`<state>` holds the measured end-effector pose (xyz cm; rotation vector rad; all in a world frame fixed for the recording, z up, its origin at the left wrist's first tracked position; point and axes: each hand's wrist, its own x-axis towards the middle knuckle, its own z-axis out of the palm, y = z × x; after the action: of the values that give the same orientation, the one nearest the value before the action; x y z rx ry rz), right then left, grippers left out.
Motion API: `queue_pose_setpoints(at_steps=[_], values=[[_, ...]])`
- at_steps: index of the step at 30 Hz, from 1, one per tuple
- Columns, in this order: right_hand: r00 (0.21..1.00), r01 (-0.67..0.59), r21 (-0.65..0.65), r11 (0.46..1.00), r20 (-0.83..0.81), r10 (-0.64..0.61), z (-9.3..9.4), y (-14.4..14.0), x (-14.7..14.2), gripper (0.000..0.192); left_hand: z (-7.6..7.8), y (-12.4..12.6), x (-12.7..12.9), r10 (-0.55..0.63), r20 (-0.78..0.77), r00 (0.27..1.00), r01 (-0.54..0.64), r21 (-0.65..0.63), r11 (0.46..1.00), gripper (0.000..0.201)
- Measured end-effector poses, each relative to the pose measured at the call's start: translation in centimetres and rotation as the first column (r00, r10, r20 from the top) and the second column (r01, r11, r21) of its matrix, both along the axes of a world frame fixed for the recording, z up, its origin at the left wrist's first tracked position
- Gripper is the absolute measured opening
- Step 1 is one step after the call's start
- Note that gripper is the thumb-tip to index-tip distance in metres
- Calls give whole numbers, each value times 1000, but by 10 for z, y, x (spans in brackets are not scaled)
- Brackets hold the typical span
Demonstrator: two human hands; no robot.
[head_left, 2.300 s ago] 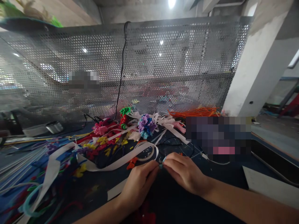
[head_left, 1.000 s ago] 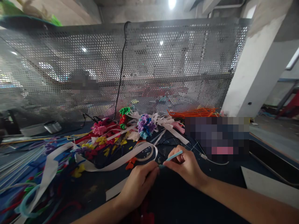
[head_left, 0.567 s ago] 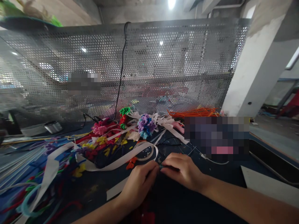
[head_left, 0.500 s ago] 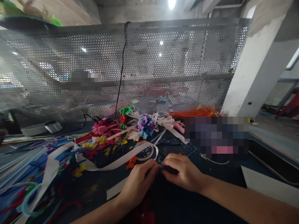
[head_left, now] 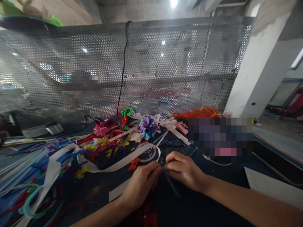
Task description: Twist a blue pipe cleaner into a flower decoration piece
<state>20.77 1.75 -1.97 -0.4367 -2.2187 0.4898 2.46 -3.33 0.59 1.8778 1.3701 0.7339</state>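
My left hand (head_left: 141,186) and my right hand (head_left: 184,170) meet fingertip to fingertip over the dark work table (head_left: 99,189). Both pinch a thin teal pipe cleaner (head_left: 170,184), whose free end hangs down and towards me below my right fingers. The pinch point itself is hidden by the fingers. Just beyond my left fingers lies a roll of white ribbon (head_left: 148,153) with its tail running off to the left.
Finished pipe-cleaner flowers (head_left: 148,123) and loose stems pile up beyond the hands. Orange stems (head_left: 196,113) lie at the back right. A perforated metal screen (head_left: 151,66) closes off the table's far side, with a black cable (head_left: 122,72) hanging down it. A small metal cup (head_left: 55,128) stands at left.
The pipe cleaner's free end stuck up to the right a second ago, then folded under my right hand, and now points down towards me. Both hands stayed in the same spot.
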Motion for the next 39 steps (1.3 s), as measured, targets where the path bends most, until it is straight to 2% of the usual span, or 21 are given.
queue_pose_setpoints(at_steps=[4, 11, 15, 18, 21, 25, 27, 31, 35, 39], values=[[1000, -21, -53, 998, -13, 20, 6, -1, 0, 7, 1, 2, 0, -20, 21, 1000, 20, 1, 1000, 33], [998, -20, -186, 982, -54, 10, 8, -1, -3, 25, 3, 1, 0, -57, -9, 998, 57, 9, 998, 32], [979, 105, -317, 942, -131, -153, 3, -3, -5, 15, 3, 1, 1, -56, -12, 998, 56, 20, 998, 31], [947, 149, -393, 908, -208, -245, 0, -4, -6, 25, 3, 2, 2, -46, 0, 999, 46, -2, 999, 31], [950, 122, -277, 953, -246, -193, 1, -4, -6, 28, 3, 3, 2, -37, 5, 999, 37, -15, 999, 32], [952, 120, -152, 981, -262, -157, 2, -4, -5, 11, 3, 5, 3, -15, 27, 1000, 15, -1, 1000, 33], [952, 129, -133, 983, -262, -160, 2, -4, -5, 4, 2, 5, 2, -5, 40, 999, 5, -3, 1000, 33], [966, 157, -128, 979, -187, -179, 3, -2, -5, 8, 1, 7, 2, 6, 40, 999, -6, -4, 1000, 33], [996, 81, -113, 990, -35, -85, 5, -1, -5, 12, 1, 7, 1, 49, 67, 997, -48, -14, 999, 31], [998, 54, -111, 992, 29, -51, 5, -1, -5, 19, 0, 7, 1, 41, 97, 994, -38, -32, 999, 31]])
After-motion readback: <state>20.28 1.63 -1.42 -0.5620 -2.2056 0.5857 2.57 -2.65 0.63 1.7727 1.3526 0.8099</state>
